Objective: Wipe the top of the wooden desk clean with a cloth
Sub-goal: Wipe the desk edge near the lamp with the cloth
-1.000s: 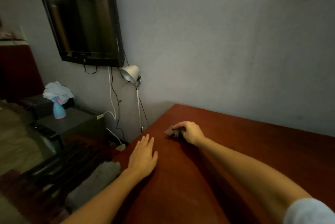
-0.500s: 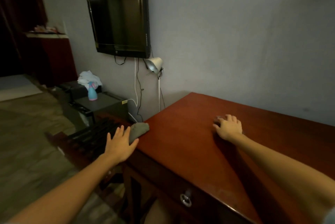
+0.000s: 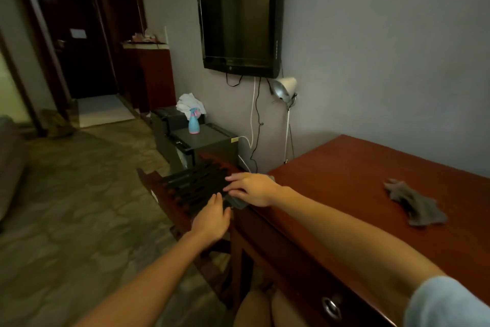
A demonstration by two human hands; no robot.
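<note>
Looking at the corner of the worktop (image 3: 358, 167) in the middle of the frame, I had both hands there and not on the cloth. My right hand (image 3: 252, 189) lay flat, with the fingers stretched, on a dark grey thing (image 3: 237, 202) that hung over the corner edge; what this thing was I could not tell. My left hand (image 3: 212, 216) was just below it in the frame, off the edge of the worktop, with fingers straight and holding nothing.

The cloth (image 3: 415, 203) lay crumpled on the wood at the right of the frame, well apart from both hands, and nobody touched it. Its long axis ran from upper left to lower right. From my hands it lay to the right, and my right hand was the nearer one, because its arm reached across the worktop while the left hand was beyond the edge. I judged that no wiping was going on at this moment, and that the next move called for the right hand to go to the right and take the cloth.
</note>
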